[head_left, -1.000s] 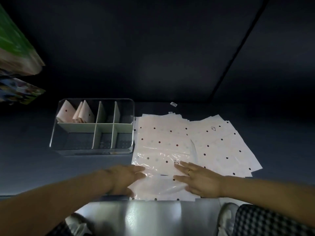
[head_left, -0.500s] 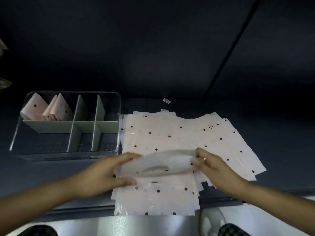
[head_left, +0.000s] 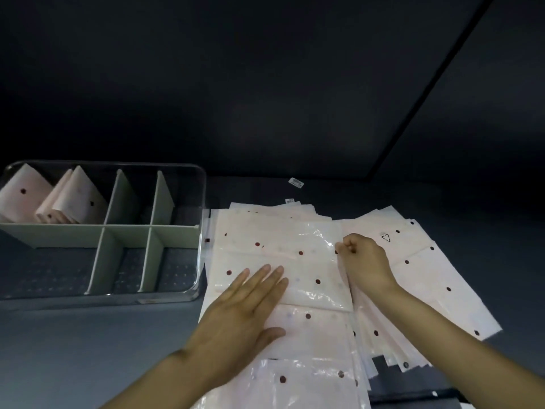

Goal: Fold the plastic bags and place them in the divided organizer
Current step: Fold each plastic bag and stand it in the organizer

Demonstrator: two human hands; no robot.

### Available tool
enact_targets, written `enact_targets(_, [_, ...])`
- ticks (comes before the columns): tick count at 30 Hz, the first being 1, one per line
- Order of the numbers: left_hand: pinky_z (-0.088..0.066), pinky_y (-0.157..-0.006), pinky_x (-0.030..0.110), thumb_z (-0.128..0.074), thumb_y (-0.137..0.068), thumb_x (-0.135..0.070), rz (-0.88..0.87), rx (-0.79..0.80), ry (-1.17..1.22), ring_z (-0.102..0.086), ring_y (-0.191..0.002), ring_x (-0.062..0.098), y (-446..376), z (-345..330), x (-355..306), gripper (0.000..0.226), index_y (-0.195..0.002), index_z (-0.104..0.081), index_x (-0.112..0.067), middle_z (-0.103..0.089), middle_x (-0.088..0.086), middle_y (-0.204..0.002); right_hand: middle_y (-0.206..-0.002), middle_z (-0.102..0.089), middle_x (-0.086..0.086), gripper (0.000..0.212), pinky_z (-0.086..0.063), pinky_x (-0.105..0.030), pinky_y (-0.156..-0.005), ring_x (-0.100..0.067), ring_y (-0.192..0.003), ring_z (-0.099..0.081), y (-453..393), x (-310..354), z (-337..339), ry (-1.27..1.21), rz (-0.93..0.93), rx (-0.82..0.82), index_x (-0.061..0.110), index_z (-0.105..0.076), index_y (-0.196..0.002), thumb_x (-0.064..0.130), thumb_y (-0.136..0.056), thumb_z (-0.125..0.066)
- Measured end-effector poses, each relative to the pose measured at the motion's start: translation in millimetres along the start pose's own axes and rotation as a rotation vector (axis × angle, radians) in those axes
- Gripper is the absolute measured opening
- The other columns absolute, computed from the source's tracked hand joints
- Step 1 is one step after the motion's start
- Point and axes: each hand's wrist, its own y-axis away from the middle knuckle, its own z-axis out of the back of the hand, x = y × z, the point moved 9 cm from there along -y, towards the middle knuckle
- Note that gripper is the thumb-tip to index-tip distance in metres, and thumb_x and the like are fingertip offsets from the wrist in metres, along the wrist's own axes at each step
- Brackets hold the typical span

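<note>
Lifted half a second back, now laid down: top bag (head_left: 295, 270) folded over on itself, lying flat on the pile (head_left: 413, 290) just right of the organizer (head_left: 177, 228). Left hand (head_left: 244, 308) moved from gripping the bag's left edge to pressing flat on the fold, fingers straight and spread narrow. Right hand (head_left: 364, 261) curled, pinching the bag's upper right corner, pulling the layer taut. First fold looks made; creasing under way. Likely several folds left before reaching the triangle shape of the folded bags (head_left: 67, 199) standing in the organizer's far-left compartments. Other compartments without bags, as far as seen. Slippery film; crease may spring open if the flat hand lifts too soon. Small label (head_left: 295, 182) lying apart, beyond the pile.
</note>
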Motion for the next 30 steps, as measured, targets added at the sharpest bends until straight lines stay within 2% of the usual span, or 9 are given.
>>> enact_targets(10, [-0.015, -0.109, 0.045, -0.011, -0.093, -0.061, 0.001, 0.140, -0.088, -0.021, -0.142, 0.026, 9, -23, 6, 0.073, -0.147, -0.027, -0.014, -0.023, 0.003, -0.154, -0.061, -0.047, 0.003, 0.029, -0.035, -0.031, -0.057, -0.019, -0.064, -0.045, 1, -11, 3, 0.092, -0.030, -0.035, 0.016, -0.044, -0.065, 0.019, -0.093, -0.047])
enact_targets(12, [-0.011, -0.115, 0.051, -0.003, -0.092, -0.062, 0.013, 0.166, -0.082, -0.012, -0.144, 0.028, 9, -25, 8, 0.075, -0.149, -0.017, -0.017, -0.012, 0.003, -0.156, -0.077, -0.054, 0.000, 0.011, -0.039, -0.031, -0.066, -0.021, -0.079, -0.050, 7, -7, 4, 0.111, 0.004, -0.054, 0.014, -0.053, -0.085, 0.020, -0.093, -0.050])
enact_targets(15, [0.002, -0.117, 0.051, 0.013, -0.084, -0.066, 0.013, 0.168, -0.060, 0.014, -0.144, 0.026, 8, -33, 10, 0.077, -0.148, 0.013, -0.023, 0.016, -0.001, -0.156, -0.113, -0.054, -0.008, 0.034, -0.040, -0.034, -0.086, -0.022, -0.104, -0.048, 37, 17, 17, 0.211, 0.250, -0.226, 0.010, -0.049, -0.125, 0.020, -0.092, -0.054])
enact_targets(16, [0.007, -0.117, 0.049, 0.017, -0.082, -0.067, 0.009, 0.171, -0.057, 0.022, -0.142, 0.024, 8, -36, 11, 0.076, -0.145, 0.021, -0.025, 0.023, -0.002, -0.154, -0.122, -0.053, -0.008, 0.038, -0.038, -0.033, -0.092, -0.022, -0.110, -0.047, 52, 28, 12, 0.222, 0.369, -0.207, 0.011, -0.047, -0.130, 0.023, -0.094, -0.051])
enact_targets(18, [0.009, -0.117, 0.048, 0.017, -0.082, -0.066, 0.008, 0.173, -0.059, 0.024, -0.142, 0.023, 8, -38, 12, 0.076, -0.145, 0.022, -0.025, 0.024, -0.002, -0.154, -0.144, -0.043, -0.007, 0.050, -0.024, -0.030, -0.109, -0.022, -0.132, -0.036, 86, 44, -25, 0.347, 0.587, 0.026, 0.011, -0.038, -0.141, 0.035, -0.097, -0.037])
enact_targets(20, [0.008, -0.117, 0.049, 0.013, -0.085, -0.065, 0.006, 0.179, -0.035, 0.019, -0.143, 0.024, 8, -37, 11, 0.076, -0.148, 0.012, -0.023, 0.017, -0.001, -0.156, -0.157, -0.012, -0.001, 0.066, -0.003, -0.031, -0.119, -0.019, -0.146, -0.007, 117, 41, -72, 0.566, 0.746, 0.302, 0.013, -0.017, -0.149, 0.051, -0.096, -0.017])
enact_targets(24, [0.014, -0.116, 0.044, 0.018, -0.081, -0.066, 0.011, 0.168, -0.010, 0.030, -0.139, 0.020, 10, -38, 12, 0.074, -0.143, 0.026, -0.026, 0.029, -0.004, -0.152, -0.154, 0.018, 0.002, 0.077, 0.010, -0.037, -0.118, -0.015, -0.143, 0.019, 126, 15, -86, 0.756, 0.741, 0.390, 0.015, 0.012, -0.146, 0.064, -0.088, 0.001])
enact_targets(26, [0.013, -0.117, 0.044, 0.019, -0.081, -0.066, 0.013, 0.175, -0.006, 0.029, -0.140, 0.020, 10, -39, 12, 0.074, -0.143, 0.026, -0.027, 0.029, -0.005, -0.152, -0.156, 0.008, -0.002, 0.078, 0.007, -0.036, -0.118, -0.019, -0.145, 0.008, 124, 7, -72, 0.745, 0.723, 0.338, 0.012, 0.002, -0.148, 0.063, -0.089, 0.002])
enact_targets(30, [0.014, -0.117, 0.041, 0.018, -0.081, -0.067, 0.037, 0.169, 0.018, 0.027, -0.140, 0.017, 11, -38, 13, 0.073, -0.144, 0.024, -0.030, 0.026, -0.007, -0.153, -0.139, -0.047, -0.014, 0.070, -0.028, -0.038, -0.113, -0.026, -0.129, -0.046, 123, 9, -37, 0.687, 0.667, 0.064, 0.000, -0.053, -0.130, 0.050, -0.098, -0.015])
